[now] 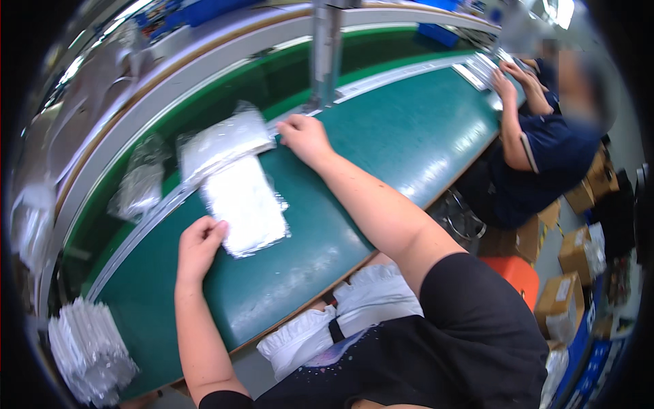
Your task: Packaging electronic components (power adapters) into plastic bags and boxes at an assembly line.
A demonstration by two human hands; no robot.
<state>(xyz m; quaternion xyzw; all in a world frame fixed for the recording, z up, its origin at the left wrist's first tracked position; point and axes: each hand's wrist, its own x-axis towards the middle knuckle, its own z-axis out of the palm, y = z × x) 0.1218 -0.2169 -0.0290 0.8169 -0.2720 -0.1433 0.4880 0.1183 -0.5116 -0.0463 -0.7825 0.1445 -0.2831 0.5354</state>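
Note:
A stack of shiny white plastic bags [245,208] lies on the green table in front of me. Its far end runs under a larger clear plastic packet [225,144]. My left hand [197,249] is at the stack's left edge, fingers curled and thumb against the edge; whether it grips a bag is hidden. My right hand [304,138] is raised beside the clear packet's right end. Its fingertips are pinched together, and anything between them is too small to tell.
A crumpled clear bag [142,177] lies behind the table's back rail. At the near left stands a pile of wrapped white packets [92,351]. A metal post [325,54] rises at the back edge. To the right, a co-worker [545,150] handles flat silvery pieces [477,71].

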